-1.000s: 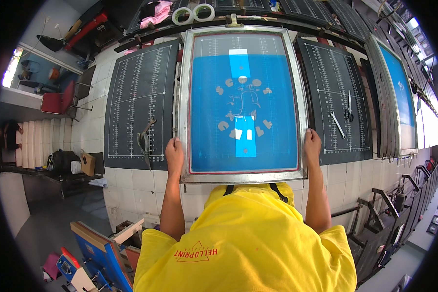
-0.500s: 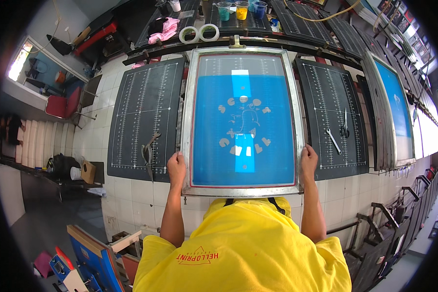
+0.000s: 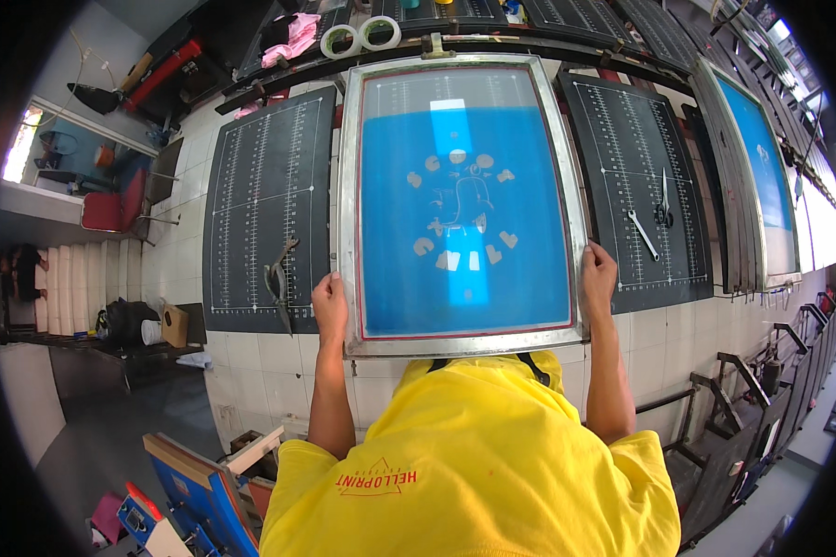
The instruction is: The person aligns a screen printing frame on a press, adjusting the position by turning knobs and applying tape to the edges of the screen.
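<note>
A screen-printing frame [image 3: 464, 347] with a metal rim lies before me, its mesh coated blue [image 3: 399, 297] with pale lettering and a figure in the middle. My left hand [image 3: 330, 306] is closed on the rim's left side near the front corner. On the opposite side, my right hand [image 3: 599, 276] grips the rim, thumb uppermost. Both sets of fingers are partly hidden. At the far end, the frame meets a metal clamp [image 3: 435, 45].
Black ruled boards flank the frame; the left one [image 3: 260, 223] bears pliers [image 3: 277, 286], the right one [image 3: 613, 148] a wrench [image 3: 643, 235] and scissors [image 3: 664, 204]. Tape rolls [image 3: 360, 37] and pink cloth [image 3: 291, 39] lie beyond. Another blue screen [image 3: 762, 158] stands at right.
The view has shifted, so most things sit higher in the picture. The near end of the frame looks slightly larger, and reflections on its mesh have changed. Both hands keep their hold.
</note>
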### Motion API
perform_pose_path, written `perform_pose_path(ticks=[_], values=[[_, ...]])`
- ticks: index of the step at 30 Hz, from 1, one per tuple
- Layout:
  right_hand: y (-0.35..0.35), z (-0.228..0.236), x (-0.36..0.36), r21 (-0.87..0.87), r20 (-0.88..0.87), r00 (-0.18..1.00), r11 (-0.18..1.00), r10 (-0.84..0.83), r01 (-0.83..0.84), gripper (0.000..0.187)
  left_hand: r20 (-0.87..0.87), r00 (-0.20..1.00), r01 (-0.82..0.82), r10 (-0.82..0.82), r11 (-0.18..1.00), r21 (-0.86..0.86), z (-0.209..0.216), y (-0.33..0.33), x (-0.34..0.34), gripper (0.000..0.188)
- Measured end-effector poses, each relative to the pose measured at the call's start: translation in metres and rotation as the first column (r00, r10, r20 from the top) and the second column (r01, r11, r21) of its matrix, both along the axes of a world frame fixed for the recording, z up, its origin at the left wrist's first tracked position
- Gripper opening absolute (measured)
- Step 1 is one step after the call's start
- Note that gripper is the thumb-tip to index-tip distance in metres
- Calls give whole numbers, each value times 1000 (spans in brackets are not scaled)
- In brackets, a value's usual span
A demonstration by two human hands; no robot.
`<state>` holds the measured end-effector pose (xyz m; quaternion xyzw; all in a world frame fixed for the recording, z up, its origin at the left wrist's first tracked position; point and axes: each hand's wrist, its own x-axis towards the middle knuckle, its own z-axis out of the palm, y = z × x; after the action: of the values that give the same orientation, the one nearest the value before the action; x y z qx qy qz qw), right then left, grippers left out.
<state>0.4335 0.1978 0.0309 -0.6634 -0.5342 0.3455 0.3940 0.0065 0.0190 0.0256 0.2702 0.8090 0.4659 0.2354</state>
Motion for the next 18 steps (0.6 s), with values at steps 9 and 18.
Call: perform_pose_path(ticks=[9, 18], values=[[2, -8, 0, -9, 31, 999, 1000, -7, 7, 31, -12, 993, 116, -117, 990, -84, -9, -2, -13, 36], [6, -13, 1, -7, 20, 1000, 1000, 7, -7, 30, -92, 977, 172, -195, 963, -207, -8, -7, -21, 41]])
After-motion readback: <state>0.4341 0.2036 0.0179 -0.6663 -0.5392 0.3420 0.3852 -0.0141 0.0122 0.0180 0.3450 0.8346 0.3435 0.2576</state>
